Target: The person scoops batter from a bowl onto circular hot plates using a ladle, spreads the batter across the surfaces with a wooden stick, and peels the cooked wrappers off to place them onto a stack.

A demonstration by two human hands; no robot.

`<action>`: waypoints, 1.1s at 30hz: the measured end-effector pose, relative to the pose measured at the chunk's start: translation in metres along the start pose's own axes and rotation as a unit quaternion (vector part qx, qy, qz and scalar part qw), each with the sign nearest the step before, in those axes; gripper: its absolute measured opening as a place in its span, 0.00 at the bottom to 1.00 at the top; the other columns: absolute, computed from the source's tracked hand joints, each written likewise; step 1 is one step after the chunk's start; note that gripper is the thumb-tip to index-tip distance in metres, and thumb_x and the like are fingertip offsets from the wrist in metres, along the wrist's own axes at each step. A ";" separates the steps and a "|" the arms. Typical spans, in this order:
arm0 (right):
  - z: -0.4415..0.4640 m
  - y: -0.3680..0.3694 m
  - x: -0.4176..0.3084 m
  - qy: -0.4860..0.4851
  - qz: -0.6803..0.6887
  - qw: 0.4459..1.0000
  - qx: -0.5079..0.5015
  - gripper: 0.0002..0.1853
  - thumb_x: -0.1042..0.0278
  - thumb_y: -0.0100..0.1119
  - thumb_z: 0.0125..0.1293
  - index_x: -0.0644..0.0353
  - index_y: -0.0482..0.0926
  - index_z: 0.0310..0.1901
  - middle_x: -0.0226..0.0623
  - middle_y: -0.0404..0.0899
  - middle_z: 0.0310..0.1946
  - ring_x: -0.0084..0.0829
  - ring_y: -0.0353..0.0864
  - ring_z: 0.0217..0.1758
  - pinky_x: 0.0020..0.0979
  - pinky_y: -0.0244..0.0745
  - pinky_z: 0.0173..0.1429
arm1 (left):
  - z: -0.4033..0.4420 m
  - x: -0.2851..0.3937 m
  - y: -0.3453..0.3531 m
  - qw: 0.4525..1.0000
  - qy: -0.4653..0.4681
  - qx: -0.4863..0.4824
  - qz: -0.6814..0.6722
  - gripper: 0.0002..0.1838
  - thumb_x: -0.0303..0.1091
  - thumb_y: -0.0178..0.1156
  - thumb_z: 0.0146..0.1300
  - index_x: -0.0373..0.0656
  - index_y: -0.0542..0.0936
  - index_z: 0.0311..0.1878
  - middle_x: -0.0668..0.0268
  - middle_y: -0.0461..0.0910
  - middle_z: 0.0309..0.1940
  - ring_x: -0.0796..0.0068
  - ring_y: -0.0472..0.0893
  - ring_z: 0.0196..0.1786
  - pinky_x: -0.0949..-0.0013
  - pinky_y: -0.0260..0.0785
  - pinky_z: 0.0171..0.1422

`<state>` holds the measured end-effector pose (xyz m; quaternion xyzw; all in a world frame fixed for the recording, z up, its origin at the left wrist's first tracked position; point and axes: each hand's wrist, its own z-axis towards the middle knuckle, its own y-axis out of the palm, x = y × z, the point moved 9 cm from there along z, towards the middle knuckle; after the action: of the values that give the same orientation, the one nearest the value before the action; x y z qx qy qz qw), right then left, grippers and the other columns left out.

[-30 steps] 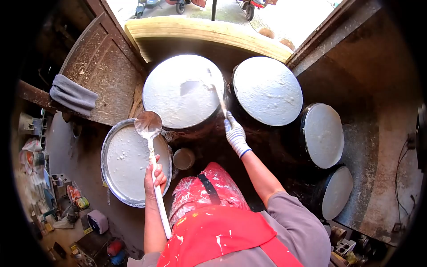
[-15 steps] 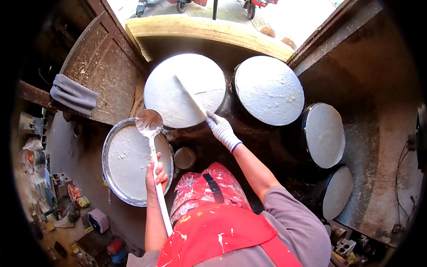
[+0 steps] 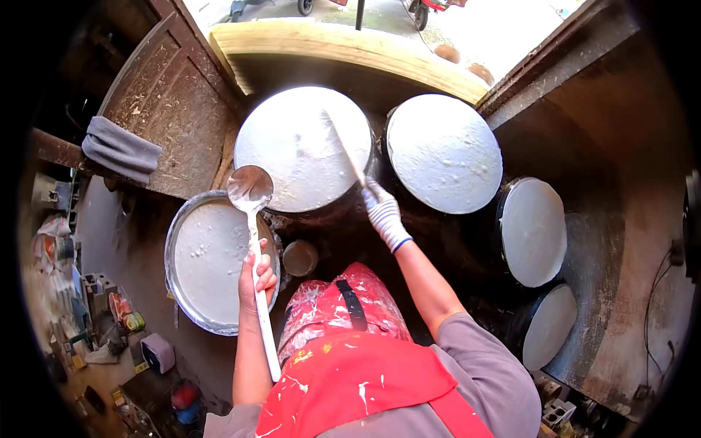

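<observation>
Along the far left edge, clutter (image 3: 109, 336) on the floor, details too small to read. Next, grey cloth (image 3: 123, 150) draped over a bar, brown door panel (image 3: 171, 109) behind it. Then round tub (image 3: 171, 274) filled with lumpy white paste (image 3: 219, 270). Metal ladle (image 3: 250, 188) tilted up, bowl overlapping the tub's far rim in view, white residue inside; bare left hand (image 3: 258, 279) wrapped around its white handle. Small round pot (image 3: 300, 258) just right of the tub. Beyond, large round vat (image 3: 292, 164), white-topped, wooden beam (image 3: 343, 50) past it. Red apron (image 3: 358, 372), white-splattered, bottom centre. Long thin spreader (image 3: 345, 147) slants over the vat's right half; contact with the white surface, cannot tell. Right hand (image 3: 385, 217), striped glove, clamped on the spreader's near end. Hands well apart. Further right, second vat (image 3: 444, 155), third vat (image 3: 535, 232), fourth vat (image 3: 549, 327), all white-topped, curving toward the person. Dark cable (image 3: 650, 314) on the wall, far right.
</observation>
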<state>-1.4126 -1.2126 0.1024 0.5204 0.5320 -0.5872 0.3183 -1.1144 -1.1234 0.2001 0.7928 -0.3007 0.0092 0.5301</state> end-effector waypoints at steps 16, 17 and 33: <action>0.010 -0.047 -0.030 -0.012 -0.109 0.965 -0.239 0.16 0.63 0.54 0.61 0.52 0.75 0.51 0.40 0.80 0.41 0.29 0.79 0.40 0.26 0.71 0.46 | 0.101 0.042 0.009 0.955 0.013 0.101 0.277 0.18 0.41 0.47 0.65 0.40 0.67 0.53 0.72 0.63 0.19 0.87 0.59 0.12 0.82 0.51 0.15; 0.008 -0.055 -0.023 -0.044 -0.104 0.976 -0.187 0.16 0.64 0.54 0.61 0.53 0.74 0.52 0.39 0.80 0.38 0.27 0.79 0.37 0.25 0.71 0.44 | 0.114 0.049 0.005 0.944 0.010 0.117 0.308 0.18 0.41 0.49 0.64 0.40 0.68 0.51 0.72 0.64 0.19 0.86 0.60 0.12 0.81 0.52 0.15; -0.101 0.046 -0.035 0.062 0.101 0.975 -0.186 0.22 0.59 0.46 0.66 0.45 0.63 0.61 0.40 0.78 0.24 0.27 0.68 0.12 0.27 0.65 0.18 | 0.127 -0.050 0.044 0.985 -0.093 0.143 -0.036 0.09 0.35 0.45 0.65 0.38 0.65 0.33 0.75 0.61 0.16 0.88 0.62 0.12 0.81 0.56 0.15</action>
<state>-1.3333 -1.1334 0.1326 0.5386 0.5950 -0.4098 0.4336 -1.2151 -1.2193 0.1642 0.8683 -0.3152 -0.0407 0.3809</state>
